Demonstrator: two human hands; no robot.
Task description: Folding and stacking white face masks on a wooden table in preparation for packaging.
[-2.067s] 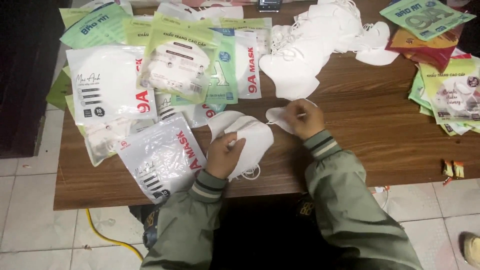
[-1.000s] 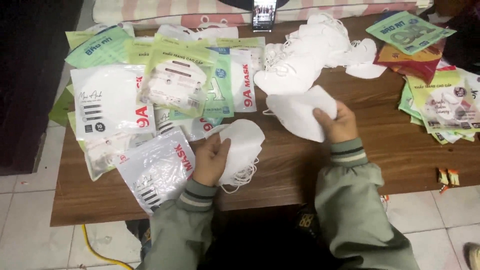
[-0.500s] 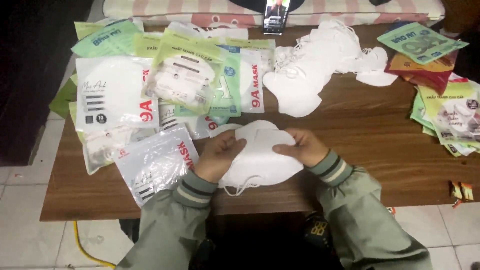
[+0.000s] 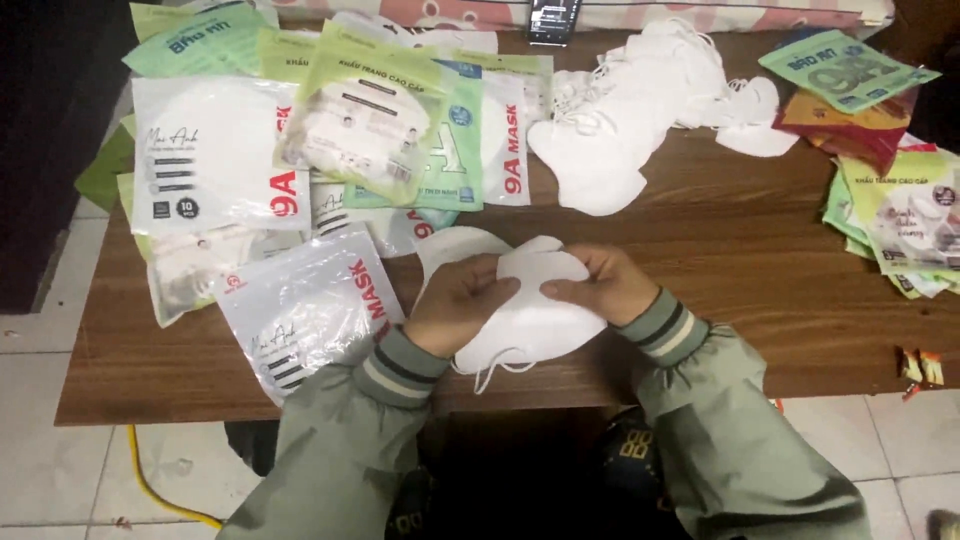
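We are holding a small stack of white face masks (image 4: 530, 320) with both hands near the front edge of the wooden table (image 4: 720, 290). A moment ago our right hand was out to the right lifting a single mask while the left pressed the stack down alone; now the two hands have come together over the stack. Our left hand (image 4: 455, 305) is curled around the stack's left side, thumb on top. Our right hand (image 4: 605, 285) is closing on the upper right edge, fingers pinching the top mask. An ear loop is dangling from the stack over the table edge.

Just left of the stack, a clear plastic pouch with red lettering (image 4: 305, 310) is lying tilted, touching our left sleeve. Behind it a large white packet with a red mark (image 4: 205, 155) is lying flat, and a pale green packet with a window (image 4: 375, 120) is overlapping a white and teal one beside it. More green packets (image 4: 200, 35) are fanning out at the far left corner.

At the far middle, a loose heap of white masks (image 4: 640, 110) is spreading out, well apart from our hands. On the right edge we are seeing a green square packet (image 4: 845, 70) lying over a red one (image 4: 840, 125), and a stack of pale green packets (image 4: 905, 225) below them. A dark phone (image 4: 553, 18) is standing at the far edge.
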